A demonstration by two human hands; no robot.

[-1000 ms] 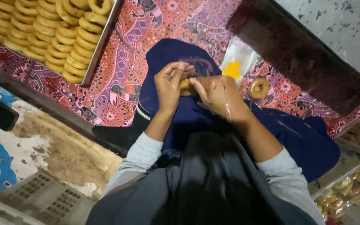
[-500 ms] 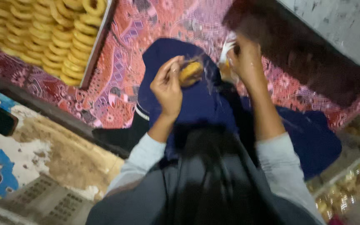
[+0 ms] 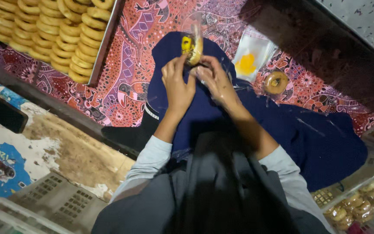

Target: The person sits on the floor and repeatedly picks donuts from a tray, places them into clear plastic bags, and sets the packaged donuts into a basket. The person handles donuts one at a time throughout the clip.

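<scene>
Your left hand (image 3: 177,84) and your right hand (image 3: 213,80) meet over the dark blue cloth (image 3: 282,134), and both are closed on the same thing: a ring-shaped pastry in a clear plastic bag (image 3: 192,43). The grip of each hand is a pinch, fingers bent tight around the lower end of the bag, so neither hand is released. The bagged pastry stands up above your fingertips, at the far edge of the blue cloth. Just to the right of the blue cloth's far end lies a flat clear pouch with a yellow patch (image 3: 249,58), and beside this, a little nearer to you, one loose ring pastry (image 3: 276,82) rests at the cloth's edge. Far to the left of the cloth, a metal tray (image 3: 104,47) carries many rows of ring pastries (image 3: 48,30); its right rim is well apart from your left hand. Between the tray and the cloth, the red patterned table (image 3: 126,78) cover is free. On the near right side of the cloth, a crate of wrapped pastries (image 3: 360,203) stands close.
</scene>
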